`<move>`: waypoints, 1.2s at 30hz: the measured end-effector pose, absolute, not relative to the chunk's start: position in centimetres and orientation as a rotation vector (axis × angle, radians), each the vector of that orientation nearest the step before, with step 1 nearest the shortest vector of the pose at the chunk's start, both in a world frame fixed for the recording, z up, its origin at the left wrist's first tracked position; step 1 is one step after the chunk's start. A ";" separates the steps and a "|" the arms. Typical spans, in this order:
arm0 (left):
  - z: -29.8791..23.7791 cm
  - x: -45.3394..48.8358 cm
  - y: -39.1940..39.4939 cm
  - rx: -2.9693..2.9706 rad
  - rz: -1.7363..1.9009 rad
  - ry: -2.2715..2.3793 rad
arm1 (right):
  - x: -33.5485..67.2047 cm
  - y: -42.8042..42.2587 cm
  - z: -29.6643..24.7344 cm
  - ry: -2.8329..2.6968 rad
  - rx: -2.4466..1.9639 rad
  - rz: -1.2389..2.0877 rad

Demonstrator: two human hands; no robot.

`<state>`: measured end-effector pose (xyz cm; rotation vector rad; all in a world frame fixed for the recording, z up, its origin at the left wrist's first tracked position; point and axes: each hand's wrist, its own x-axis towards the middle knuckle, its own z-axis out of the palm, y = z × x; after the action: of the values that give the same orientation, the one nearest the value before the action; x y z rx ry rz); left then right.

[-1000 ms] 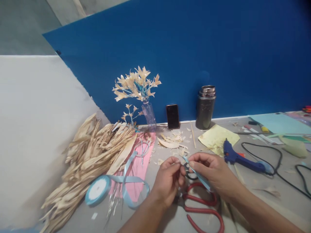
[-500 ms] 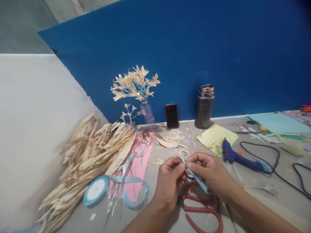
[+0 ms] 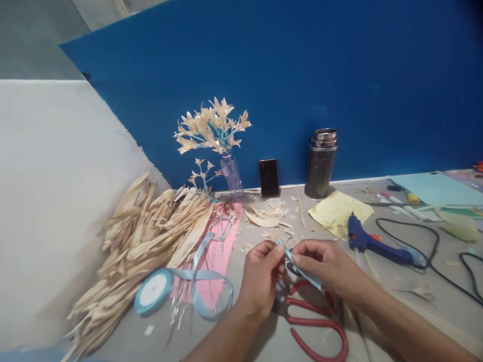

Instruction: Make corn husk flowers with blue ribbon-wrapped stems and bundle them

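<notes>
My left hand and my right hand meet over the table, fingertips pinched together on a short strip of light blue ribbon. The strip runs from the pinch down to the right under my right palm. Directly beneath my hands lie red-handled scissors. A spool of the same blue ribbon lies to the left, its loose end looping over a pink sheet.
A heap of dried corn husks fills the left. A small vase of husk flowers, a phone and a steel flask stand against the blue board. A blue glue gun with black cord, yellow paper and husk scraps lie right.
Both hands have stayed together on the ribbon strip and shifted slightly; the fingers have closed in tighter at the pinch. The view has drifted a little.
</notes>
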<state>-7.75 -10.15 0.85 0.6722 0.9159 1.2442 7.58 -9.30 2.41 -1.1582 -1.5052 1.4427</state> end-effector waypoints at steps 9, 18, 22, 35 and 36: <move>0.3 -8.0 -9.9 0.798 1.282 1.082 | 7.2 -9.8 1.8 -1.755 -1.331 0.860; 0.4 -8.0 -9.8 0.781 1.353 1.128 | 6.6 -10.2 1.6 -1.760 -1.299 0.914; 0.7 -8.1 -9.6 0.740 1.356 1.079 | 6.6 -10.1 2.4 -1.663 -1.296 0.953; 0.2 -7.4 -10.4 0.630 1.174 0.878 | 6.7 -9.8 1.9 -1.485 -1.308 1.019; 0.2 -7.4 -10.4 0.618 1.162 0.869 | 6.7 -9.8 1.9 -1.478 -1.314 1.016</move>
<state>-7.41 -10.40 0.21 0.6177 0.8687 1.1625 6.69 -9.84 1.91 -1.3136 -1.4783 1.0163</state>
